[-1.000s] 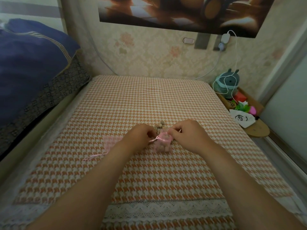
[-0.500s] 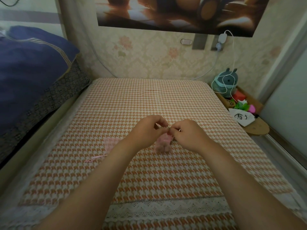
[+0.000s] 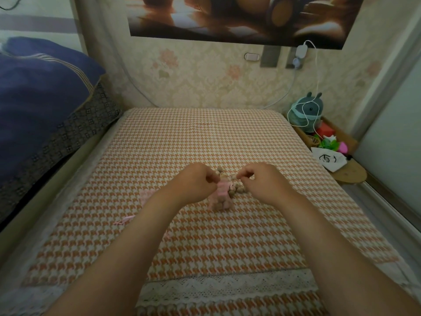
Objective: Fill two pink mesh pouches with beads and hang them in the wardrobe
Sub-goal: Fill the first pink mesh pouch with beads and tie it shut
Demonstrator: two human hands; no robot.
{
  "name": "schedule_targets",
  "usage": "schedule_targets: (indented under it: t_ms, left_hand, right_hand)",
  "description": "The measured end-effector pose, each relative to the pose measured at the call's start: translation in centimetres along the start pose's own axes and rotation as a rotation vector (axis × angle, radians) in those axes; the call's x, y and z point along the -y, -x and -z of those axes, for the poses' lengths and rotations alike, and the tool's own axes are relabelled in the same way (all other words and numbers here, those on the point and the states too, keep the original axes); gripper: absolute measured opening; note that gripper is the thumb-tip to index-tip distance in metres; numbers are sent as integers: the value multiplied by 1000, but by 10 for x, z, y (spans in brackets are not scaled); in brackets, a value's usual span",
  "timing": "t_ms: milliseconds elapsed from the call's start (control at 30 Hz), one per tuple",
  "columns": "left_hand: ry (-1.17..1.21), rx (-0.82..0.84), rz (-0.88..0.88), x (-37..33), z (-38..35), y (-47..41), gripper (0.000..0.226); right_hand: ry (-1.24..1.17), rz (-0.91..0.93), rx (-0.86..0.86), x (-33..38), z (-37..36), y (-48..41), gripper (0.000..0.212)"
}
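Observation:
A pink mesh pouch (image 3: pixel 222 195) bulging with brown beads lies on the orange houndstooth bed cover (image 3: pixel 205 142), between my hands. My left hand (image 3: pixel 196 181) is curled at the pouch's gathered neck, pinching its drawstring. My right hand (image 3: pixel 262 182) is curled just to the right, fingertips pinched together as if on the other string end, which is too thin to see. Loose brown beads (image 3: pixel 237 187) lie beside the pouch. A second, flat pink mesh pouch (image 3: pixel 147 196) with its ribbon (image 3: pixel 124 221) lies left of my left forearm, partly hidden.
A blue quilt (image 3: pixel 41 92) and a dark patterned pillow are piled at the left. At the right stands a small wooden shelf (image 3: pixel 348 174) with a teal plush toy (image 3: pixel 307 110), a white cable and small items. A pale sliding door (image 3: pixel 391 133) is at the far right.
My hands have moved apart from the pouch's neck, left hand leftward and right hand rightward. The pouch's neck looks more gathered, and the loose beads beside it are uncovered.

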State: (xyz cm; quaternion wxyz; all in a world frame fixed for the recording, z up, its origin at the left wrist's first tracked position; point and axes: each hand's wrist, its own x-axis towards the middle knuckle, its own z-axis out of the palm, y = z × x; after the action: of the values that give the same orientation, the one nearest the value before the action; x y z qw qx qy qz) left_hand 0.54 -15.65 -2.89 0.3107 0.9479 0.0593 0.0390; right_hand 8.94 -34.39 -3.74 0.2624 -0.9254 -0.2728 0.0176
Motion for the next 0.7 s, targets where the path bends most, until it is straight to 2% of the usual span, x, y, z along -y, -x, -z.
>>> schedule_targets:
  t_ms: [300, 433, 567, 700]
  left_hand:
    - [-2, -26, -8, 4, 14, 9, 20]
    - [-18, -33, -22, 9, 11, 11, 21]
    - [-7, -5, 6, 11, 6, 11, 23]
    - [17, -2, -5, 10, 8, 11, 26]
  right_hand:
    - [231, -29, 103, -8, -25, -7, 23]
    - [313, -42, 95, -9, -32, -11, 24]
    - [306, -111, 92, -10, -38, -14, 19]
    - [177, -58, 53, -4, -29, -11, 14]
